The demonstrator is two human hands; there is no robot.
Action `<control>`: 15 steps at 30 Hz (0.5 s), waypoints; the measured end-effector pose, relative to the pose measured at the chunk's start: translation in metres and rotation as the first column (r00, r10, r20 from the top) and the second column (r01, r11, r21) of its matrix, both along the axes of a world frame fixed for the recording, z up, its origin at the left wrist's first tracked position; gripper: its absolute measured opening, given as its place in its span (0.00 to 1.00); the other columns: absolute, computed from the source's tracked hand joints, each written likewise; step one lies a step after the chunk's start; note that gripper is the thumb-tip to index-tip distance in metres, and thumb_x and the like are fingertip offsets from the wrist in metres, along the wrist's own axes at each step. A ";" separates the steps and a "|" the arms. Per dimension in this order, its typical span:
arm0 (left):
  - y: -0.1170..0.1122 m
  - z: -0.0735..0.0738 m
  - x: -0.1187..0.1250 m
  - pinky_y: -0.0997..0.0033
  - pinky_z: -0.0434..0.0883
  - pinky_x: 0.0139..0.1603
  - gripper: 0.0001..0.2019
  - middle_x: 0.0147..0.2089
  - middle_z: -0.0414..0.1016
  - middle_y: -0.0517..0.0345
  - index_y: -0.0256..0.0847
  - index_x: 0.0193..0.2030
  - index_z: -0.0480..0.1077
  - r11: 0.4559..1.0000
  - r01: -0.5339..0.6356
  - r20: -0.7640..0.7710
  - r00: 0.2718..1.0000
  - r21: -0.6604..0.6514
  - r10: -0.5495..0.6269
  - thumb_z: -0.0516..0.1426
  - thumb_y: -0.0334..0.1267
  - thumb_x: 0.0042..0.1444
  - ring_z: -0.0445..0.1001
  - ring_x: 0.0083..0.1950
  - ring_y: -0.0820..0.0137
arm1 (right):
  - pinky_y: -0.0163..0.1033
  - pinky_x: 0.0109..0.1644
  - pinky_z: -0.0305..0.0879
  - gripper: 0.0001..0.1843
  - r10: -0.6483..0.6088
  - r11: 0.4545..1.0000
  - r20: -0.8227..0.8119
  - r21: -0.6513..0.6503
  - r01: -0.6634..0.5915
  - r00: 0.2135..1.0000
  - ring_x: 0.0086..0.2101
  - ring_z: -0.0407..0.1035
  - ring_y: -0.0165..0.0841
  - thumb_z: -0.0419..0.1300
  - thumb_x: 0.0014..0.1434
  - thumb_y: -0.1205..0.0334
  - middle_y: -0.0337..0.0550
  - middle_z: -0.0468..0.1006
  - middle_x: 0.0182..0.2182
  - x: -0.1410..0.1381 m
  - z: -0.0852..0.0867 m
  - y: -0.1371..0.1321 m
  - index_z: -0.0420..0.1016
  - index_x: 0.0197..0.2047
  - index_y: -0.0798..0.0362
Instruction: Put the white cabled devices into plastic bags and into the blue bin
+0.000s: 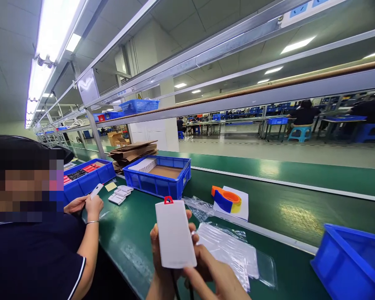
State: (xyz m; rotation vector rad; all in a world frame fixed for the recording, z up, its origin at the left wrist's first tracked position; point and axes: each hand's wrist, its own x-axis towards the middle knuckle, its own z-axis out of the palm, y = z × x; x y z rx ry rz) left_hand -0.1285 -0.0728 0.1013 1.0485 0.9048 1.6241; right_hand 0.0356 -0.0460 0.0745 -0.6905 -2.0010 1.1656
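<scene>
My left hand (158, 250) is wrapped round a flat white rectangular box (175, 234) with a small red hang tab at its top, held upright above the green bench. My right hand (212, 271) comes in from the lower right and its fingers press on the box's lower right edge. Just right of the box lies a pile of clear plastic bags (231, 252). A dark cord hangs below the box between my hands.
A co-worker (34, 233) at the left holds a small white item (96, 190). Blue bins stand on the bench (158, 174) (351, 264) (87, 177). An orange and blue tape dispenser (226, 199) rests on a white sheet. Cardboard is stacked (133, 152) behind.
</scene>
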 end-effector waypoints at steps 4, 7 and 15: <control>0.010 -0.016 0.032 0.42 0.65 0.69 0.44 0.69 0.69 0.45 0.49 0.74 0.58 0.990 -0.078 0.191 0.980 0.121 0.054 0.63 0.65 0.55 0.66 0.70 0.41 | 0.40 0.42 0.73 0.25 0.118 0.990 -0.022 -0.078 -0.120 0.993 0.36 0.76 0.38 0.50 0.72 0.44 0.44 0.81 0.41 0.030 0.001 0.011 0.63 0.65 0.49; 0.012 -0.017 0.040 0.48 0.62 0.72 0.47 0.71 0.64 0.49 0.57 0.75 0.49 0.970 -0.209 0.137 0.972 0.126 0.192 0.70 0.50 0.55 0.64 0.71 0.48 | 0.40 0.42 0.72 0.26 -0.024 1.000 0.035 0.009 0.024 0.999 0.37 0.75 0.37 0.52 0.71 0.49 0.47 0.78 0.48 0.021 -0.008 0.018 0.58 0.68 0.48; 0.048 -0.047 0.010 0.58 0.68 0.61 0.19 0.59 0.72 0.48 0.46 0.63 0.64 0.951 -0.264 -0.361 0.881 0.160 0.306 0.46 0.53 0.74 0.71 0.60 0.59 | 0.38 0.29 0.55 0.26 -0.037 0.990 0.086 -0.133 0.049 0.996 0.26 0.58 0.33 0.52 0.68 0.37 0.34 0.64 0.24 0.038 0.003 0.042 0.73 0.37 0.52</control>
